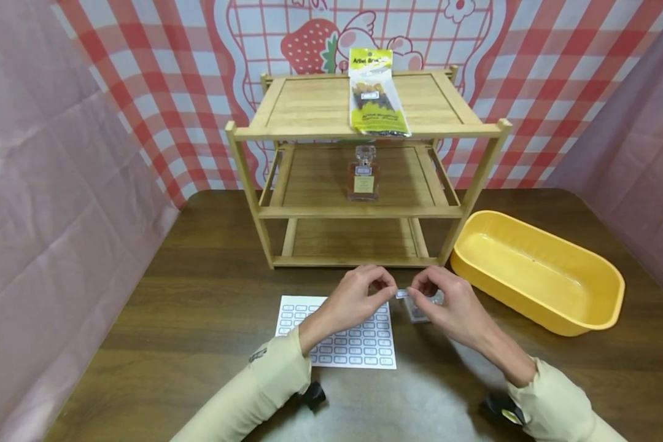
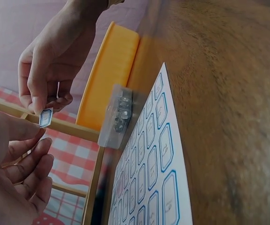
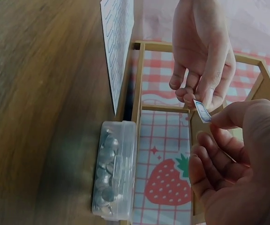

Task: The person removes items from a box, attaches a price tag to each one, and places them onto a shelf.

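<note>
A small blue-framed label sticker (image 1: 401, 294) is stretched between the two hands above the table. My left hand (image 1: 360, 293) pinches one end of it between thumb and finger. At the other end, the thumb and finger of my right hand (image 1: 452, 305) pinch it too. Below the right hand sits a clear plastic box (image 3: 120, 171) with several silvery round-headed pieces inside, partly hidden by that hand in the head view. Under the left forearm lies a white sheet (image 1: 359, 359) printed with rows of the same blue-framed labels.
Behind the hands stands a three-tier wooden shelf (image 1: 359, 212). Its top holds a yellow-and-clear brush packet (image 1: 378, 113), its middle tier a glass perfume bottle (image 1: 363, 178); both bear a small label. A yellow plastic basin (image 1: 536, 276) stands at the right.
</note>
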A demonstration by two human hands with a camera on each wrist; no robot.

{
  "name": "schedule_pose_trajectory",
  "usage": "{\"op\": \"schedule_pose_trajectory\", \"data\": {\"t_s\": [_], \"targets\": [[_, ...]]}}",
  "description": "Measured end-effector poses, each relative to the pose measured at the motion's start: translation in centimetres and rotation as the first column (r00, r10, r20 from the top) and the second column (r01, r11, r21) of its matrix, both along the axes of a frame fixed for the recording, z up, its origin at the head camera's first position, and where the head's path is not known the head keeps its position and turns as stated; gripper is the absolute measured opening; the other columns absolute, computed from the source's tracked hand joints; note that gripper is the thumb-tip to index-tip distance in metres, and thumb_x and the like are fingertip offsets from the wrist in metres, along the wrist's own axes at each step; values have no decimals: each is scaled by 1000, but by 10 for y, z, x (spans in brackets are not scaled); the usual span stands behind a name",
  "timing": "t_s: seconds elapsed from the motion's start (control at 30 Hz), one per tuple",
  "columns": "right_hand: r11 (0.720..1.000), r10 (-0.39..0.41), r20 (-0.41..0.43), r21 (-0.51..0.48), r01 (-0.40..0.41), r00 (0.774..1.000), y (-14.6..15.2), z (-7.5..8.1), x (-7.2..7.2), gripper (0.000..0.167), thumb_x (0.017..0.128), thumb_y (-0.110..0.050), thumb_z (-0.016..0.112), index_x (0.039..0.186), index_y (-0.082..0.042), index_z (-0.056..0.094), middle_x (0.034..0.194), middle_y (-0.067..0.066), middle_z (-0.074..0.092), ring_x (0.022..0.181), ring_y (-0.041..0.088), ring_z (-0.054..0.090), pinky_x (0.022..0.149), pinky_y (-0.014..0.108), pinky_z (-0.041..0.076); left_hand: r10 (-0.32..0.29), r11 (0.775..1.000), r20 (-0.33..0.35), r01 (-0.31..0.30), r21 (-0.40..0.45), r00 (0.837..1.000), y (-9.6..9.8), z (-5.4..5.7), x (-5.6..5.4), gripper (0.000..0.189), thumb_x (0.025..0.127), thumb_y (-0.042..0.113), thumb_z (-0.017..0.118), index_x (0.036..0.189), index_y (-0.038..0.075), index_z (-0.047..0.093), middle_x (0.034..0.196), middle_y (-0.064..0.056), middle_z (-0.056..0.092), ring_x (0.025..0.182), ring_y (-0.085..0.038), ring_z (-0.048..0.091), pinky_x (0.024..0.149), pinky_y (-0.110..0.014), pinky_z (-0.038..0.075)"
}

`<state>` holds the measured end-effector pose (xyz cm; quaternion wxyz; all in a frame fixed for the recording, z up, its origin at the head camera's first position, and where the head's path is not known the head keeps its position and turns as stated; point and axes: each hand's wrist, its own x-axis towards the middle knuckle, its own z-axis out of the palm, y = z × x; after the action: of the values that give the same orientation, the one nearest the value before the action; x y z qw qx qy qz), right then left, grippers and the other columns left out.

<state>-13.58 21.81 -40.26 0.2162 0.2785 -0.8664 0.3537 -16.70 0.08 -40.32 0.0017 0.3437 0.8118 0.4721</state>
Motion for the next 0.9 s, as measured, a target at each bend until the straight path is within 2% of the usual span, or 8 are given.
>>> {"op": "schedule_pose_trajectory", "data": {"t_s": [0.1, 0.33, 0.7, 0.9], "targets": [[1000, -4, 8, 0, 4, 1000, 3, -2, -1, 22, 83, 8, 77, 88, -10, 65, 84, -6, 61, 76, 8, 56, 66, 18, 49, 5, 1000, 9, -5, -3, 1000, 3, -1, -2, 5, 100, 8, 67, 100, 5, 71, 98, -4, 68, 93, -14, 61, 87, -25, 52], [999, -34, 45, 25, 33, 998, 8, -1, 1, 21, 84, 8, 78, 88, -9, 67, 84, -6, 62, 75, 7, 57, 63, 27, 54, 4, 1000, 35, -3, -25, 999, 11, -3, -4, 6, 100, 9, 67, 100, 6, 72, 97, -2, 67, 93, -12, 59, 85, -25, 51], [999, -45, 49, 19, 44, 998, 18, -6, 2, 22, 84, 7, 78, 88, -12, 67, 83, -10, 62, 75, 6, 57, 65, 22, 51, -15, 997, 0, 15, -69, 1000, 24, -7, -9, 5, 99, 8, 68, 97, 7, 72, 92, 1, 67, 87, -7, 57, 81, -18, 48], [998, -56, 46, 12, 55, 997, 23, -9, 3, 22, 83, 6, 79, 88, -12, 67, 84, -10, 62, 75, 5, 56, 66, 18, 49, -7, 994, -9, 6, -112, 1000, 30, -9, -9, 5, 99, 11, 69, 98, 8, 73, 92, 2, 66, 89, -12, 59, 82, -17, 46]]}}
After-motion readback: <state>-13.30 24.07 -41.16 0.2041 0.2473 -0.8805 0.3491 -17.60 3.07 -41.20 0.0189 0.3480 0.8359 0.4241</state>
